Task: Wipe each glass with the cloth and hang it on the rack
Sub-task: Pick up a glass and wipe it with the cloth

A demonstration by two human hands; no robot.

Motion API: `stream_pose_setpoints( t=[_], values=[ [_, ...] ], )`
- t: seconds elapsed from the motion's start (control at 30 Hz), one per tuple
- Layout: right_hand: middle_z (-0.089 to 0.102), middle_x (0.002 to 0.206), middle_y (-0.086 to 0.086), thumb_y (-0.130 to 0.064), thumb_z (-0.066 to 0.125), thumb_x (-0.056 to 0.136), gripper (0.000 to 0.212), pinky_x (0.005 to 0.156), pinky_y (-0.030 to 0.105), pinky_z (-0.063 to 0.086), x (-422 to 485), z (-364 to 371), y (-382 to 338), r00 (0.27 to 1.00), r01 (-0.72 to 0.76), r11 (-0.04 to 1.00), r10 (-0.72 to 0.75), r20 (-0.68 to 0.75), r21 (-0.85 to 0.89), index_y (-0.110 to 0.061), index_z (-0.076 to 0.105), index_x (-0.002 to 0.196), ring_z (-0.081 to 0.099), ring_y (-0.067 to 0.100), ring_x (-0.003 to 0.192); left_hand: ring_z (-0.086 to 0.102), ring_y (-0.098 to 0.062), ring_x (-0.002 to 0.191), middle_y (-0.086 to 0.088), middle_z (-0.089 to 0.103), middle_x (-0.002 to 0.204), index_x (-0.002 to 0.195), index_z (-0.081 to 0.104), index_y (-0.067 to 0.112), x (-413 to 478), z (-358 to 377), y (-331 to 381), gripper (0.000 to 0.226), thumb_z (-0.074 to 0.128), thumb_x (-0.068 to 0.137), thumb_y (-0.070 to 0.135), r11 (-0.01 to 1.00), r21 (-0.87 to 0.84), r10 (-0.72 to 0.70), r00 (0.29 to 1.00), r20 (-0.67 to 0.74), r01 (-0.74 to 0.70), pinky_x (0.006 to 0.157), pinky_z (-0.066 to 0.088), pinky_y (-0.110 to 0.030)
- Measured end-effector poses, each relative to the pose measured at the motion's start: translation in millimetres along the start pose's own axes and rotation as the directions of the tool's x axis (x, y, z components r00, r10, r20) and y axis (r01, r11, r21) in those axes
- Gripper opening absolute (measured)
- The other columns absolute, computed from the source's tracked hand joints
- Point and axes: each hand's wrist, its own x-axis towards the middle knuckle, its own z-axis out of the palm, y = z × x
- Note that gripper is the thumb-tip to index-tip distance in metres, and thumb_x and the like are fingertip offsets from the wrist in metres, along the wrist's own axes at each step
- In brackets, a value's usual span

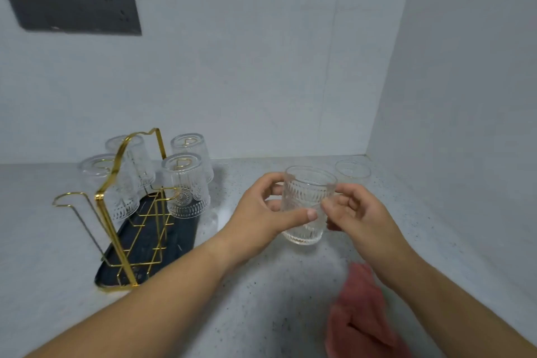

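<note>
Both hands hold one ribbed glass [302,192] upright over the right half of the countertop [247,299]; whether its base touches the surface cannot be determined. The left hand [258,215] grips it from the left, fingers curled behind and thumb laid across the front wall. The right hand [360,212] grips it from the right, fingers curled against the side. The pink cloth [360,314] lies crumpled on the countertop near the front edge, below the right forearm, in neither hand. The gold wire rack [116,183] stands toward the left side on a dark tray [151,241] and carries four hung glasses [190,183], all mouth down. A second glass [353,173] stands upright near the back right corner. A dark socket panel [72,9] is mounted on the rear wall.
</note>
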Motion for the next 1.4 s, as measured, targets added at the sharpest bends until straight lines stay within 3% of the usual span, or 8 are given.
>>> stream_pose_setpoints(
  t=[0.27,0.43,0.53,0.83,0.93,1.07,1.23,1.4],
  values=[
    [0.077,0.100,0.001,-0.046,0.077,0.075,0.042,0.076,0.030,0.060,-66,19,-15,0.992,0.037,0.999,-0.039,0.123,0.017,-0.021,0.071,0.108,0.073,0.018,0.082,0.073,-0.026,0.115,-0.013,0.077,0.120,0.138,0.051,0.023,-86,-6,18,0.062,0.080,0.084,0.011,0.981,-0.170,-0.075,0.988,0.138,0.098,0.091,0.057,-0.026],
    [0.075,0.106,-0.020,-0.051,0.073,0.087,0.024,0.097,0.024,0.052,-87,3,-1,0.976,0.037,0.899,0.062,0.210,-0.437,-0.039,0.074,0.108,0.067,-0.005,0.102,0.072,-0.026,0.116,-0.013,0.076,0.122,0.140,0.052,0.021,-124,-14,6,0.070,0.080,0.077,0.012,0.966,-0.238,-0.100,0.994,0.032,0.105,0.095,0.052,-0.033],
    [0.063,0.117,-0.031,-0.081,0.059,0.075,0.055,0.107,0.024,0.040,-102,-15,12,0.958,0.105,0.672,0.130,0.257,-0.733,-0.043,0.069,0.115,0.051,-0.006,0.121,0.073,-0.022,0.115,-0.008,0.077,0.122,0.139,0.055,0.021,-141,-17,-1,0.072,0.080,0.072,0.012,0.951,-0.292,-0.110,0.994,-0.016,0.100,0.092,0.052,-0.032],
    [0.042,0.122,-0.027,-0.062,0.069,0.087,0.051,0.102,0.017,0.025,-127,-10,30,0.969,0.115,0.581,0.111,0.219,-0.805,-0.037,0.059,0.131,0.033,-0.002,0.120,0.068,-0.036,0.121,-0.016,0.074,0.126,0.131,0.065,0.009,-159,-7,-17,0.065,0.089,0.071,0.017,0.925,-0.353,-0.156,0.988,-0.018,0.140,0.108,0.050,-0.051],
    [0.054,0.105,-0.030,-0.050,0.071,0.090,0.011,0.096,0.021,0.036,-125,-4,41,0.980,0.162,0.605,-0.006,0.199,-0.779,-0.042,0.065,0.096,0.047,0.004,0.108,0.070,-0.033,0.119,-0.014,0.075,0.124,0.128,0.068,0.011,-163,-5,-20,0.067,0.090,0.067,0.027,0.934,-0.332,-0.157,0.987,-0.035,0.136,0.109,0.049,-0.052],
    [0.057,0.067,-0.025,-0.027,0.068,0.098,0.042,0.070,0.020,0.040,-117,-5,47,0.989,0.145,0.699,-0.076,0.129,-0.700,-0.040,0.053,0.061,0.050,-0.001,0.068,0.070,-0.028,0.119,-0.008,0.075,0.125,0.130,0.065,0.016,-169,-6,-21,0.065,0.090,0.070,0.023,0.947,-0.290,-0.149,0.989,-0.019,0.138,0.105,0.051,-0.045],
    [0.074,0.091,0.027,-0.026,0.057,0.104,0.027,0.068,0.037,0.056,-105,2,6,0.971,-0.160,0.987,0.161,-0.175,0.019,-0.010,0.073,0.090,0.067,0.031,0.075,0.071,-0.024,0.119,-0.005,0.075,0.126,0.134,0.062,0.019,-171,-9,-16,0.064,0.084,0.074,0.015,0.951,-0.272,-0.144,0.989,0.019,0.144,0.097,0.053,-0.035],
    [0.079,0.105,0.001,-0.027,0.060,0.100,0.021,0.082,0.036,0.064,-107,29,-45,0.990,0.042,0.989,-0.023,-0.137,0.141,-0.017,0.077,0.107,0.077,0.018,0.091,0.067,-0.033,0.124,-0.013,0.072,0.130,0.134,0.065,0.017,-170,-8,-17,0.066,0.088,0.072,0.019,0.939,-0.311,-0.136,0.990,0.046,0.143,0.109,0.049,-0.050]
  ],
)
